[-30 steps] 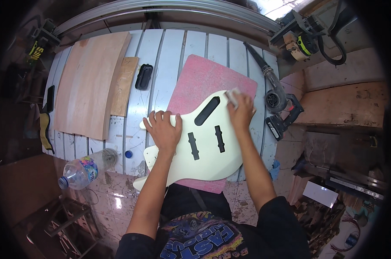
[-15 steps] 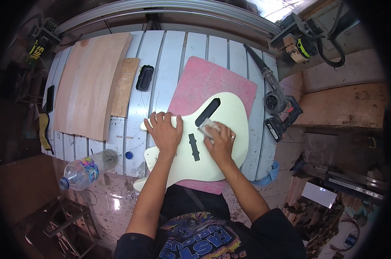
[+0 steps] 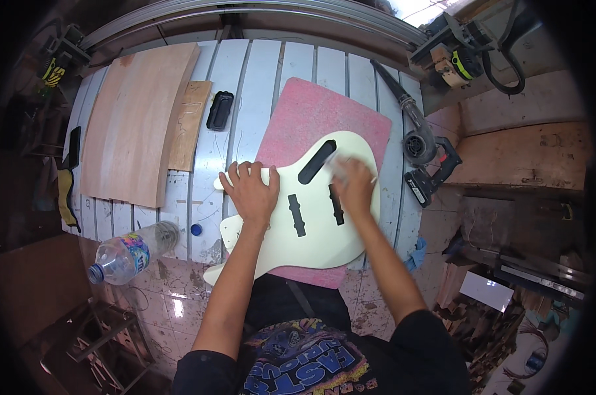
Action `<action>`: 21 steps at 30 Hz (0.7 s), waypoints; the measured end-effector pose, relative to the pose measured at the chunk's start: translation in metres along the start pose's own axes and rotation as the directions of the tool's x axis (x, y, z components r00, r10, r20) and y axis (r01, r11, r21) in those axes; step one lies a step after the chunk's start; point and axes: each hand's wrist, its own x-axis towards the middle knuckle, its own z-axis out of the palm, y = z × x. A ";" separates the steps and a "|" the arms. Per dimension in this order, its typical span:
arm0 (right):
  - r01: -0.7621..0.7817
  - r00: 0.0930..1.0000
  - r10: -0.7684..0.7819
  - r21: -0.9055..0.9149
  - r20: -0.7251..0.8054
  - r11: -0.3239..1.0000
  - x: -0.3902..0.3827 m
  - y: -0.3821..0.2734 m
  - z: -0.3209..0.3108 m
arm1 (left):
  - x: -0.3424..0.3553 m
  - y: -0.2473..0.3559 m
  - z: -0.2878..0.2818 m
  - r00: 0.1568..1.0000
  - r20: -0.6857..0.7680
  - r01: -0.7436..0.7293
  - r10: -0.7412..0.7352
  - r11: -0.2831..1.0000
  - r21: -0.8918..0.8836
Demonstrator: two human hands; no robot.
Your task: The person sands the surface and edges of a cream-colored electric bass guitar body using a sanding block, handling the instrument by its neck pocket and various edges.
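A cream-white electric guitar body (image 3: 311, 243) lies flat on a pink mat (image 3: 291, 125), with dark cut-out cavities in its face. My left hand (image 3: 252, 194) rests on its left part near the upper horn, fingers spread and fingertips by the edge. Over the right part of the body, beside the long dark cavity, is my right hand (image 3: 354, 187), slightly smeared by motion. Its fingers are closed on a pale folded piece (image 3: 335, 170), like sandpaper or cloth, pressed to the surface. Part of a cavity shows under my right wrist.
The slatted table (image 3: 245, 72) also bears a wooden panel (image 3: 137, 125), a thin wood template (image 3: 189, 125), a black oblong case (image 3: 220, 110), a blue cap (image 3: 196, 230) and a cordless blower (image 3: 416, 141). A plastic bottle (image 3: 133, 253) lies at the left front edge.
My right hand has slid up and to the right across the guitar body with the pale folded piece, uncovering another cavity. My left hand has stayed in place on the body.
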 end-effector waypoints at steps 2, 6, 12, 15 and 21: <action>-0.237 0.970 0.231 -0.080 -0.079 0.968 0.056 0.029 -0.021 | 0.000 0.005 0.001 1.000 -0.002 -0.008 0.008 1.000 -0.011; -0.184 0.981 0.175 0.121 0.081 0.975 -0.008 -0.002 0.008 | 0.002 0.004 0.001 1.000 -0.012 -0.007 0.007 1.000 -0.003; -0.006 0.999 0.005 -0.016 -0.052 1.000 0.018 0.017 0.009 | 0.002 0.008 0.000 1.000 0.004 -0.008 0.008 1.000 0.007; -0.089 0.996 0.089 0.018 0.000 0.996 0.077 -0.023 -0.053 | 0.000 0.002 -0.001 1.000 0.006 0.021 -0.022 1.000 0.009; -0.041 0.997 0.041 0.004 -0.058 0.999 0.042 0.007 0.013 | 0.000 0.004 0.000 1.000 -0.011 0.015 -0.015 1.000 -0.005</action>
